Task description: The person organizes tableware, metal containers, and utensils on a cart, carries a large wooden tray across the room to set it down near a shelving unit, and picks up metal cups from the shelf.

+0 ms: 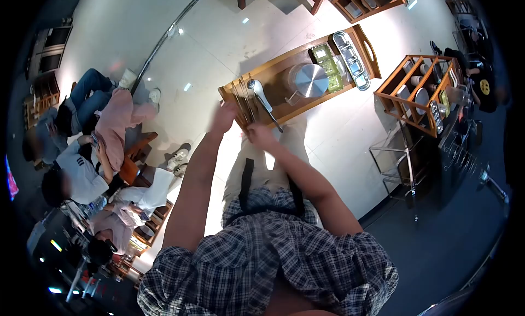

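Note:
My left hand (223, 117) is at the left end of a wooden tray (284, 59), close to its corner; its fingers are blurred. Just right of it, my right hand (261, 135) has curled fingers at the tray's near edge, by the lower ends of several thin chopsticks (246, 100). What those fingers grip is hidden. Beside the chopsticks lies a pale-bowled spoon (259, 93) with a dark handle tip reaching over the near edge. Farther right in the tray are a clear pot with a round metal surface (311, 81), a green sectioned container (327, 67) and a metal divided dish (351, 60).
A wooden rack (418, 92) with dishes stands on the right above a metal frame (402, 157). Several people sit on the left, one in pink trousers (116, 127). A metal pole (167, 34) crosses the upper left. Wooden furniture (372, 1) is at the top.

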### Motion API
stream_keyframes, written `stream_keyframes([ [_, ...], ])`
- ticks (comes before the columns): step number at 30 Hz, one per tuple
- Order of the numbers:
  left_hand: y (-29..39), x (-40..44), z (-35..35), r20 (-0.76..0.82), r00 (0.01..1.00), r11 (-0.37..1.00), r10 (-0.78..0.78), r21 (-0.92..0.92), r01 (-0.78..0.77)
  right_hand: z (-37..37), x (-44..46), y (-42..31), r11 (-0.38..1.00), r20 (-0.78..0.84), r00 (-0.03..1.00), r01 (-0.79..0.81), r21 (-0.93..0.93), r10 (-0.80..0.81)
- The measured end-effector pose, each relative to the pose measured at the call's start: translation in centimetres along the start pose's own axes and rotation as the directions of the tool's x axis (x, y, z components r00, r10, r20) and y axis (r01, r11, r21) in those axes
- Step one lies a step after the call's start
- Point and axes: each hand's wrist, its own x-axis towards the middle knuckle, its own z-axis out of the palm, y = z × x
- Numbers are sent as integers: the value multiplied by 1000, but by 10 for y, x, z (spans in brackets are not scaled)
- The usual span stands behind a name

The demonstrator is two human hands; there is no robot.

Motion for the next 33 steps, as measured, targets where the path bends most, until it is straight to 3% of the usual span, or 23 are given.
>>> stream_keyframes([
  [1, 3, -3, -1, -158, 983, 980, -94, -188, 64, -32, -10, 9, 997, 166, 985, -51, 60, 40],
  [2, 8, -5, 2, -168, 980, 977, -110, -197, 76, -67, -17, 23, 988, 328, 942, -109, 110, 67],
  [3, 13, -6, 13, -211, 902, 907, -378, -281, 314, -102, -20, 43, 919, 475, 860, -324, 226, 186],
  [4, 18, -5, 24, -225, 754, 769, -617, -372, 519, -143, -16, 58, 840, 612, 734, -504, 202, 294],
  [5, 24, -4, 31, -204, 550, 575, -810, -461, 676, -178, -12, 75, 752, 590, 695, -624, 212, 410],
  [6, 27, -3, 30, -41, 524, 480, -851, -465, 744, -216, -5, 97, 774, 518, 748, -589, 231, 415],
  [7, 27, 3, 60, -2, 479, 387, -878, -592, 707, -255, 5, 125, 748, 382, 781, -605, 271, 494],
  [8, 13, 9, 91, 159, 420, 197, -894, -702, 685, -287, 18, 143, 736, 174, 777, -629, 251, 605],
  [9, 6, 12, 118, 51, 456, 274, -889, -738, 617, -310, 34, 190, 800, -85, 808, -552, 236, 583],
  [11, 1, 10, 159, -258, 518, 503, -816, -757, 416, -355, 75, 294, 929, -441, 839, -370, -31, 319],
  [12, -2, 8, 176, -321, 530, 552, -785, -752, 362, -372, 85, 254, 866, -528, 800, -451, -217, 284],
  [13, -1, 8, 185, -80, 501, 335, -862, -832, 443, -392, 97, 197, 760, -607, 764, -524, -384, 220],
  [14, -1, 9, 194, 166, 440, 107, -883, -841, 531, -409, 109, 187, 706, -546, 785, -562, -431, 291],
  [17, -7, 4, 194, 386, 367, -37, -847, -730, 682, -432, 152, 270, 775, -365, 812, -564, -286, 456],
  [18, -9, -6, 214, 386, 470, -274, -794, -917, 289, -436, 166, 297, 788, -297, 804, -580, -205, 514],
  [19, -2, -8, 210, 331, 508, -328, -795, -939, 97, -436, 167, 290, 793, -278, 817, -567, -222, 506],
  [21, 13, -13, 202, 216, 577, -441, -788, -851, -284, -433, 171, 301, 821, -399, 760, -571, -31, 513],
  [22, 15, -12, 197, 225, 540, -337, -811, -934, -117, -433, 175, 323, 845, -437, 820, -492, -209, 369],
  [23, 15, -13, 197, 230, 501, -230, -834, -971, 63, -430, 177, 325, 851, -420, 835, -475, -225, 355],
  [26, 17, -28, 220, 290, 440, -277, -850, -956, 94, -429, 177, 330, 877, -407, 865, -412, -246, 293],
  [29, 62, -27, 161, 217, 70, -144, -974, -822, 551, -429, 186, 352, 977, -398, 902, -204, -61, 164],
  [32, 90, -43, 121, 237, -72, -234, -969, -780, 581, -423, 197, 328, 991, -331, 937, -127, -38, 108],
  [33, 97, -51, 125, 245, -98, -256, -965, -784, 566, -415, 198, 297, 964, -336, 933, -200, -174, 133],
])
